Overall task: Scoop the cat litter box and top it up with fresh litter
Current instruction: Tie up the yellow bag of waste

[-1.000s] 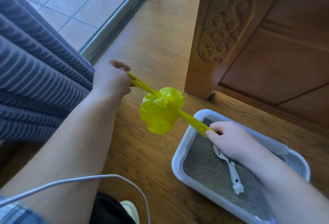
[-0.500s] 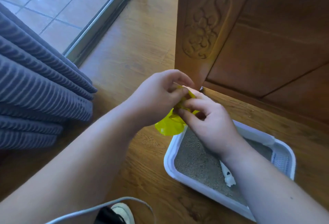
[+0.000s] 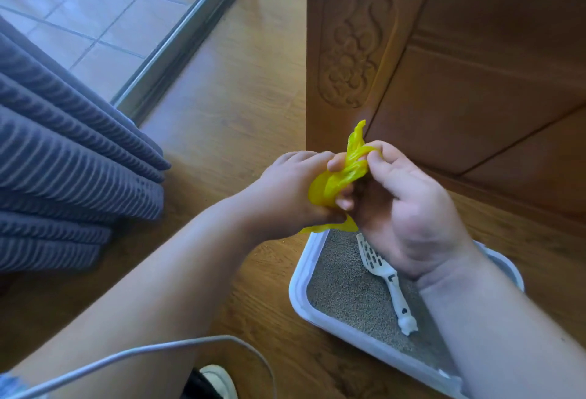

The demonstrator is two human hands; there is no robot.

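A yellow bag [image 3: 336, 183] is being gripped by left hand [image 3: 295, 191] and right hand [image 3: 409, 218] over the litter box [image 3: 298, 284] far-left corner, likely for knotting shut, scoop [image 3: 380, 267] being kept inside.

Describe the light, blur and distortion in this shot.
Head view: daylight from upper left bleaches the tiles and sheens the floor; the bag glows translucent yellow; the cable near the lens is soft; the wide lens swells the left forearm at the bottom edge.
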